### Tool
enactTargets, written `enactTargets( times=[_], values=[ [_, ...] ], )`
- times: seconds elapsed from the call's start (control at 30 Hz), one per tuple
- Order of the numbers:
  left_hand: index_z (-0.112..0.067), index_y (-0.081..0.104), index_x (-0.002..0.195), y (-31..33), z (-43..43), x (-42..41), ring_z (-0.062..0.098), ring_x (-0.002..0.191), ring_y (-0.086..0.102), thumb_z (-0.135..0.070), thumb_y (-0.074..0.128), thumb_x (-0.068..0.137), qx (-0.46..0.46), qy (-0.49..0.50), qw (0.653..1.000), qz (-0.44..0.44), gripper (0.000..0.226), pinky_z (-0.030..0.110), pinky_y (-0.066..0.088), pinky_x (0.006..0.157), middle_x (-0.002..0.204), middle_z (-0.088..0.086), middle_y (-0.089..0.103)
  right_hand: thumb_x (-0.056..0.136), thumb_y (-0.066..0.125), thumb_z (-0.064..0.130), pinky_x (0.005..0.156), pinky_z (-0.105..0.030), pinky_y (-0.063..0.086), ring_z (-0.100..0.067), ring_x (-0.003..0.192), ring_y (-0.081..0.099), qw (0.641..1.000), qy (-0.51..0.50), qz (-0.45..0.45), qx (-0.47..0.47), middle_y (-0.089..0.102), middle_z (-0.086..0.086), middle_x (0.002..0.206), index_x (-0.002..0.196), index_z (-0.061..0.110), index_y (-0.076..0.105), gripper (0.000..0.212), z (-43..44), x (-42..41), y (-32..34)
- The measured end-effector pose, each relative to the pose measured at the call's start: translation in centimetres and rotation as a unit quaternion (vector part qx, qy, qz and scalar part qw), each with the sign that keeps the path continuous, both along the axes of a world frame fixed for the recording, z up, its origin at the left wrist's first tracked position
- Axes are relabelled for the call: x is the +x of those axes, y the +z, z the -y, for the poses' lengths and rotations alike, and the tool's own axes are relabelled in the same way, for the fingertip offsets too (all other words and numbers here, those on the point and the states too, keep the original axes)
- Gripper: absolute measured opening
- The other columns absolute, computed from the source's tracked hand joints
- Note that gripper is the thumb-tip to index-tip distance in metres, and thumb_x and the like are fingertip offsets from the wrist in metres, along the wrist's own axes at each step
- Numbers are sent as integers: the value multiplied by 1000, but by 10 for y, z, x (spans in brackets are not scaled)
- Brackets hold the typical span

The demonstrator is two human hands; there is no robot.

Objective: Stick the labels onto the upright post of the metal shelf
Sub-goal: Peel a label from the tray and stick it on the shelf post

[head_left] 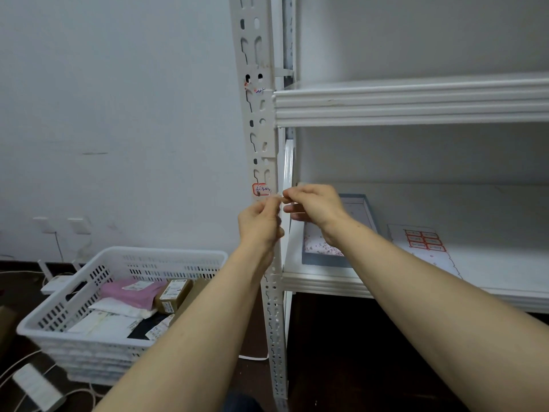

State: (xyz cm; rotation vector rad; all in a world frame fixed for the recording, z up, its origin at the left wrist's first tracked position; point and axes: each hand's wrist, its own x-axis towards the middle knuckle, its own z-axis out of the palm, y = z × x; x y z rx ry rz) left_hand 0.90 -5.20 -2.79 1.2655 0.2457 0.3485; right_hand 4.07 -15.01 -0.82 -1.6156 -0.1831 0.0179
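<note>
The white slotted upright post (259, 138) of the metal shelf runs down the middle of the view. A red-bordered label (261, 189) with handwriting is stuck on it, and a smaller torn label (258, 90) sits higher up. My left hand (260, 223) and my right hand (315, 208) meet in front of the post just below the red-bordered label. Their fingertips pinch a small pale strip (279, 198) between them; what it is I cannot tell. A sheet of red-bordered labels (424, 240) lies on the lower shelf board (475, 281).
A blue-rimmed box (329, 258) with a speckled inside sits on the lower shelf by the post. A white plastic basket (118, 304) holding parcels stands on the dark floor at the left. Cables and power strips (35, 388) lie around it. An upper shelf board (416, 102) crosses above.
</note>
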Motion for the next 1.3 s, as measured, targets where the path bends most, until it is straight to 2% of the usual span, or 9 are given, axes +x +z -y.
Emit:
enactTargets(
  times=[0.1, 0.27, 0.4, 0.5, 0.73, 0.9, 1.07, 1.2, 1.3],
  values=[
    [-10, 55, 74, 0, 6, -7, 5, 34, 22, -12, 58, 88, -124, -147, 981, -33, 14, 16, 15, 30, 52, -2, 42, 91, 47, 2, 69, -27, 57, -15, 69, 64, 996, 36, -38, 74, 66, -7, 79, 88, 7, 68, 22, 16, -7, 0],
    [-9, 53, 83, -4, 22, -5, 4, 28, 21, -15, 51, 92, -180, -250, 947, -86, 10, 11, 15, 24, 48, -5, 46, 87, 43, 2, 83, -37, 55, -22, 75, 67, 992, 84, -46, 82, 69, -10, 84, 86, 7, 71, 29, 46, -10, -7],
    [-9, 56, 79, -7, 35, 3, 3, 30, 21, -13, 50, 91, -211, -272, 932, -112, 14, 11, 15, 25, 54, -3, 40, 86, 48, 2, 73, -28, 52, -18, 73, 67, 993, 93, -37, 68, 69, -10, 83, 88, 7, 71, 24, 66, -6, -13],
    [-9, 52, 75, -10, 46, 12, 3, 30, 23, -13, 49, 92, -224, -280, 924, -132, 17, 10, 15, 24, 53, -2, 42, 83, 62, 2, 76, -28, 56, -18, 74, 68, 994, 94, -13, 55, 72, -7, 78, 87, 8, 72, 13, 79, -3, -20],
    [-10, 50, 74, -17, 66, 30, 3, 29, 26, -13, 49, 93, -240, -299, 906, -176, 19, 9, 18, 25, 50, -3, 42, 83, 63, -5, 61, -24, 57, -14, 59, 69, 988, 53, -48, 138, 71, -5, 65, 86, 1, 66, 7, 94, 8, -32],
    [-10, 56, 76, -19, 74, 41, 4, 29, 31, -22, 54, 94, -259, -315, 894, -187, 21, 11, 22, 24, 51, -3, 45, 85, 61, -2, 61, -23, 59, -10, 54, 67, 978, 12, -89, 187, 69, -2, 60, 80, 5, 65, 10, 98, 15, -38],
    [-5, 59, 79, -27, 77, 54, 2, 30, 36, -18, 58, 91, -210, -269, 918, -202, 17, 8, 23, 26, 59, 0, 46, 88, 62, 10, 62, -20, 55, -7, 57, 64, 987, -41, -89, 127, 65, 0, 62, 75, 10, 63, 14, 98, 30, -46],
    [0, 60, 82, -32, 80, 58, 2, 32, 38, -8, 61, 88, -142, -234, 942, -194, 10, 10, 26, 27, 62, 4, 47, 91, 58, 10, 47, -15, 49, -10, 56, 57, 992, -68, -81, 64, 62, -6, 68, 73, 9, 60, 18, 98, 43, -51],
    [4, 61, 86, -30, 83, 59, 4, 33, 38, 1, 59, 86, -106, -207, 956, -178, 4, 11, 27, 30, 58, 5, 47, 92, 57, 6, 44, -15, 48, -12, 56, 53, 993, -85, -72, 33, 60, -11, 71, 78, 3, 61, 15, 100, 50, -54]
  ],
)
